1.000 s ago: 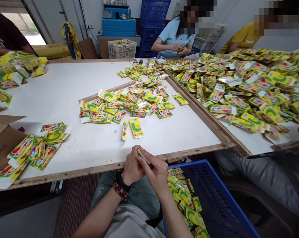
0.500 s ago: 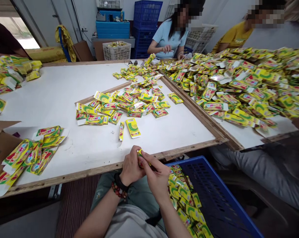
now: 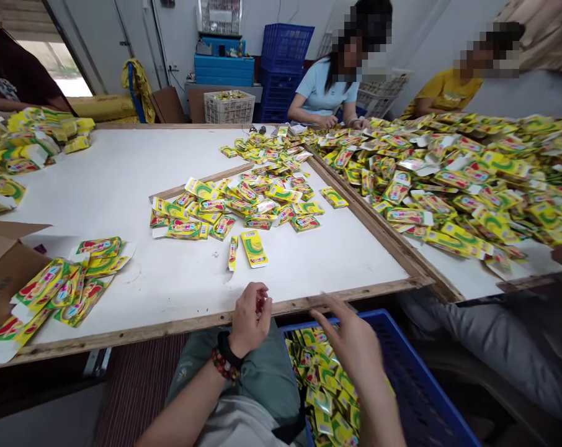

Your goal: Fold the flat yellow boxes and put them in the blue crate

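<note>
Hands apart now; a moment ago they were together on one carton. Left hand is at the counter's near edge, curled on a small red-yellow bit, partly hidden, can't tell if it's that carton. Right hand has moved out over the blue crate, fingers spread, blurred, nothing visible in it. Folded yellow cartons fill the crate. Grey-trousered leg of a seated co-worker is just right of the crate. On the counter: two loose cartons near the near edge, flat carton stack by the cardboard box at the left edge, main cluster mid-counter. Big heap lies beyond the counter's right edge. Two co-workers sit past the far edge.
</note>
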`<control>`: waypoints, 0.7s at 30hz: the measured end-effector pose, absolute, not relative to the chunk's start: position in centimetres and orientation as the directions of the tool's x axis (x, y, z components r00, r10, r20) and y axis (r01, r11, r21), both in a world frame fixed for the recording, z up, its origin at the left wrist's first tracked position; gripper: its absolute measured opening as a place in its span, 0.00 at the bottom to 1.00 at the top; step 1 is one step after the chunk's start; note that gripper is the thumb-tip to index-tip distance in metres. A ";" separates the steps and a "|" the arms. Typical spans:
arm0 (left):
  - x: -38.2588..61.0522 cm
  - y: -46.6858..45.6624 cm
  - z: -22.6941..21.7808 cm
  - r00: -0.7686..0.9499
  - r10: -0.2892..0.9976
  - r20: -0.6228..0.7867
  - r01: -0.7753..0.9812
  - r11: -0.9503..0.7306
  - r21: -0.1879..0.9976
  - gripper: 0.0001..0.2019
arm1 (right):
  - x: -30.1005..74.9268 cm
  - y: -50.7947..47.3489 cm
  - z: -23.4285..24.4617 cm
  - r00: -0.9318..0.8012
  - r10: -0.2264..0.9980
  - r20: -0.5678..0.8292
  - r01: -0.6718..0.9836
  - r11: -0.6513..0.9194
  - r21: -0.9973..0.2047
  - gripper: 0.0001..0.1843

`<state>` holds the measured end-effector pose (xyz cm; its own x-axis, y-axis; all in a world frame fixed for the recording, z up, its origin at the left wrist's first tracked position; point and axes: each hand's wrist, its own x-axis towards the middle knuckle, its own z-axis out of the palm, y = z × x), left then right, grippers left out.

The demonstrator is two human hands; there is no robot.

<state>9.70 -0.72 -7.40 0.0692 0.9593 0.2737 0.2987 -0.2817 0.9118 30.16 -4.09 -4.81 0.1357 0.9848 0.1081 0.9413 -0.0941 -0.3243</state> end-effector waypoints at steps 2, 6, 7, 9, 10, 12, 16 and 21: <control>9.7 -0.6 -7.9 -0.042 0.957 0.286 0.254 -0.266 0.930 0.05 | 26.6 0.0 -5.8 -0.018 0.990 0.137 0.926 0.068 -0.371 0.27; 9.2 -0.4 -8.5 -0.163 0.937 0.309 0.159 -0.284 0.945 0.07 | 21.4 7.9 -6.4 -0.259 0.961 0.093 0.898 0.275 -0.344 0.39; 9.1 -0.3 -8.5 -0.174 0.923 0.342 0.169 -0.315 0.934 0.09 | 20.9 9.0 -6.1 -0.293 0.952 0.093 0.887 0.307 -0.346 0.37; 8.9 -0.2 -8.1 -0.169 0.877 0.450 0.273 -0.397 0.876 0.15 | 21.1 9.7 -5.1 -0.329 0.937 0.114 0.870 0.348 -0.349 0.31; 8.8 -0.1 -7.9 -0.149 0.848 0.508 0.358 -0.433 0.827 0.18 | 21.4 9.2 -4.4 -0.330 0.934 0.139 0.865 0.358 -0.352 0.28; 8.7 0.0 -7.3 -0.092 0.798 0.596 0.531 -0.467 0.707 0.29 | 22.4 7.0 -2.7 -0.303 0.925 0.230 0.833 0.374 -0.407 0.23; 8.7 0.2 -6.9 0.089 0.806 0.586 0.595 -0.515 0.617 0.42 | 23.2 1.1 -0.2 -0.148 0.946 0.288 0.573 0.319 -0.755 0.17; 9.3 -0.3 -8.4 0.048 0.899 0.436 0.512 -0.397 0.762 0.43 | 22.5 -1.4 -1.2 -0.039 0.999 -0.005 0.031 -0.004 -1.000 0.21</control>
<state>9.27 -0.27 -8.44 0.0478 0.8987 0.4359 0.5120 -0.3967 0.7619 22.55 -1.38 -1.17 -0.0393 0.9992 -0.0049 0.0309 -0.0037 -0.9995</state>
